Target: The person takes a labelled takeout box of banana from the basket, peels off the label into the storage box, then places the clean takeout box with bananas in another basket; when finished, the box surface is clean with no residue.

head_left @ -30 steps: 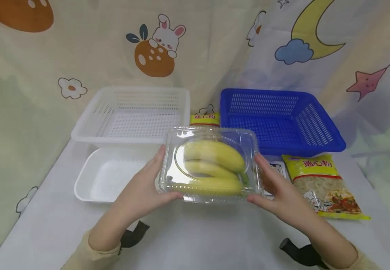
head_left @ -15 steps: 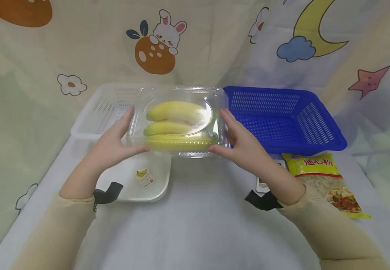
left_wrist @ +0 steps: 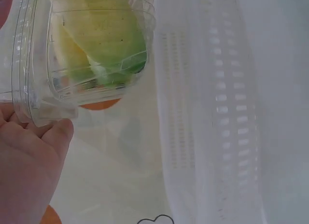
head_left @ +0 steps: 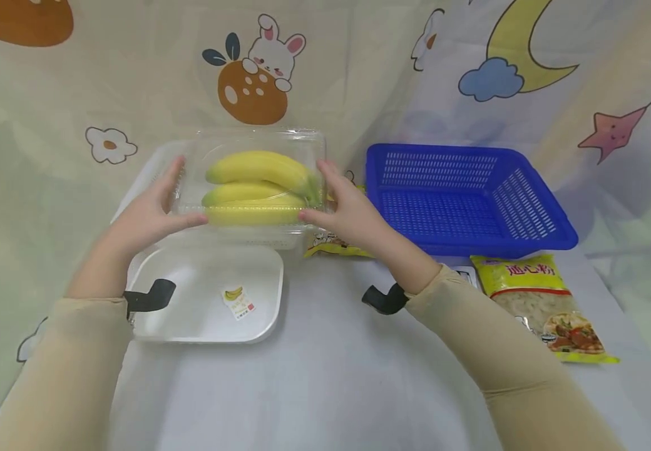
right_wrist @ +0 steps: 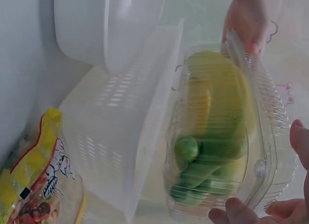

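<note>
Both hands hold a clear plastic clamshell box [head_left: 193,188] by its two ends, with several yellow bananas [head_left: 258,166] inside. My left hand [head_left: 142,216] grips the left end and my right hand [head_left: 353,207] the right end, thumbs at the front edge. In the head view the box overlaps the white perforated basket [head_left: 269,240] and hides most of it. The right wrist view has the box apart from the basket's rim, with the bananas' green ends [right_wrist: 200,178] toward that camera. From the left wrist, the basket's slotted wall [left_wrist: 227,96] stands beside the box.
A white tray [head_left: 190,313] with a banana-picture label [head_left: 238,303] sits in front of the white basket. At the back right is a blue basket [head_left: 556,233]. One yellow pasta bag [head_left: 545,307] lies at right; another [head_left: 339,247] lies between the baskets. A patterned curtain [head_left: 337,81] hangs behind.
Both hands have carried the box of bananas left and back, from the middle of the table to above the white basket. The white tray in front has come into view.
</note>
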The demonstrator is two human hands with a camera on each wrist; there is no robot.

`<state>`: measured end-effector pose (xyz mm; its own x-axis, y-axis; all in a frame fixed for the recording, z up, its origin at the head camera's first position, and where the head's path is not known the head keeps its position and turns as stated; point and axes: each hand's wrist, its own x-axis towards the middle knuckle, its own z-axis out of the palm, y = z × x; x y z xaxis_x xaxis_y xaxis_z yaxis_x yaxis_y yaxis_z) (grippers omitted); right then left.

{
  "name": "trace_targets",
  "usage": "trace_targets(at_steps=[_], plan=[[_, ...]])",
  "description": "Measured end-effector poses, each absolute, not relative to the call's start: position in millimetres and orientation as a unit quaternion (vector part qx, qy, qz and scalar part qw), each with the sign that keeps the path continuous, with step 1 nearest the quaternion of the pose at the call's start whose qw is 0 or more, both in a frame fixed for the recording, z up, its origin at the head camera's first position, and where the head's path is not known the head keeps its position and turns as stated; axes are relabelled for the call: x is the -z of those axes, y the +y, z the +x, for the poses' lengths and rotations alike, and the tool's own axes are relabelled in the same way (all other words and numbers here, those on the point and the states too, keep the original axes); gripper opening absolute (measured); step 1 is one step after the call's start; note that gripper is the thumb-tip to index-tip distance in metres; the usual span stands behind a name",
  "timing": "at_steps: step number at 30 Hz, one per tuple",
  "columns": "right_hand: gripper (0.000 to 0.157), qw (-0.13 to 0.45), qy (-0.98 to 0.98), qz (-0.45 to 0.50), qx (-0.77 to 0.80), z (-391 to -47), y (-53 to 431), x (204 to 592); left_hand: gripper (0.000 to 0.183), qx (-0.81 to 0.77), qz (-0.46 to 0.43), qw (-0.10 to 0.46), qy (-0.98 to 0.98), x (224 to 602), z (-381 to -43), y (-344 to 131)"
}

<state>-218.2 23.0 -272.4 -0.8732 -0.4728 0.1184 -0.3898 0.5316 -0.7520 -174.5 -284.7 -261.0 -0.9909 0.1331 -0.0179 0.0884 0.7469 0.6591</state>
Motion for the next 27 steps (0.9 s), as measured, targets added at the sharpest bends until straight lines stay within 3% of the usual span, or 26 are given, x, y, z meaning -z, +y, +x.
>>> trace_targets(at_steps=[8,16,27], plan=[[0.091,0.076,0.868,-0.264,0.413,-248,-13,286,0.098,-0.321,0.036,0.095,0.942,255,-194,-311],[0.094,0.130,0.870,-0.232,0.415,-267,-42,309,0.103,-0.279,0.030,0.158,0.947,275,-219,-333],[0.095,0.150,0.881,-0.231,0.385,-283,-61,320,0.106,-0.299,0.031,0.185,0.936,298,-239,-345]])
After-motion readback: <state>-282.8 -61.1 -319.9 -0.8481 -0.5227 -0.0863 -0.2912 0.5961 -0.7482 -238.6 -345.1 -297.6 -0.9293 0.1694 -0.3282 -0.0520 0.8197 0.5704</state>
